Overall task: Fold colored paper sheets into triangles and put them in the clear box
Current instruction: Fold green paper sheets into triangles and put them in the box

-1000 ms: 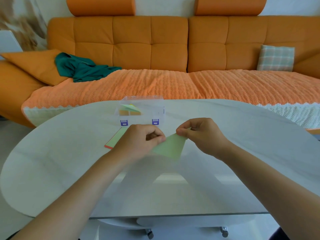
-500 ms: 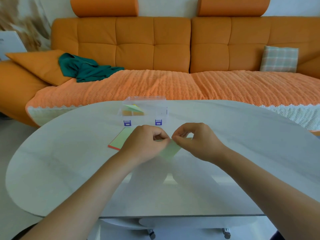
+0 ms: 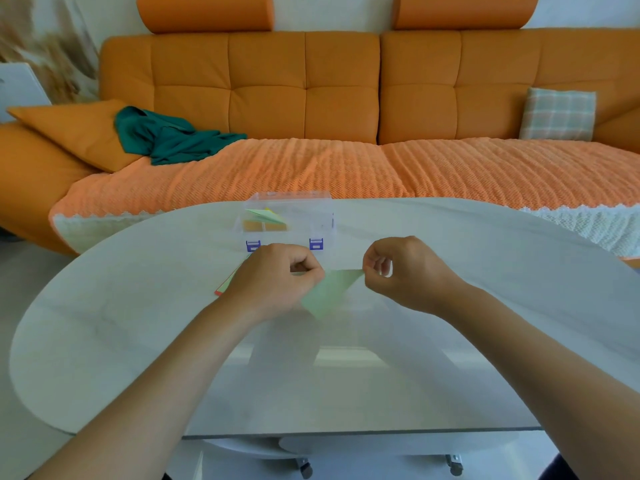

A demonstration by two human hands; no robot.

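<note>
Head view.

- Risk: the green paper (image 3: 327, 294) is held by two corners only. If the edges are not matched before the crease is pressed, a skewed triangle is likely. A corner could also be lost through a loose pinch.
- Left hand (image 3: 277, 282): fingers are curled and the paper's near-left corner is pinched.
- Right hand (image 3: 405, 271): the opposite tip is pinched between thumb and forefinger, with the other fingers curled.
- The paper is stretched between the hands, just in front of the box (image 3: 311, 223). Contact with the table (image 3: 138, 323) cannot be told.
- Folded pieces (image 3: 265, 216) are seen inside the box.
- Spare sheets (image 3: 225, 287) are partly hidden by the left hand.
</note>
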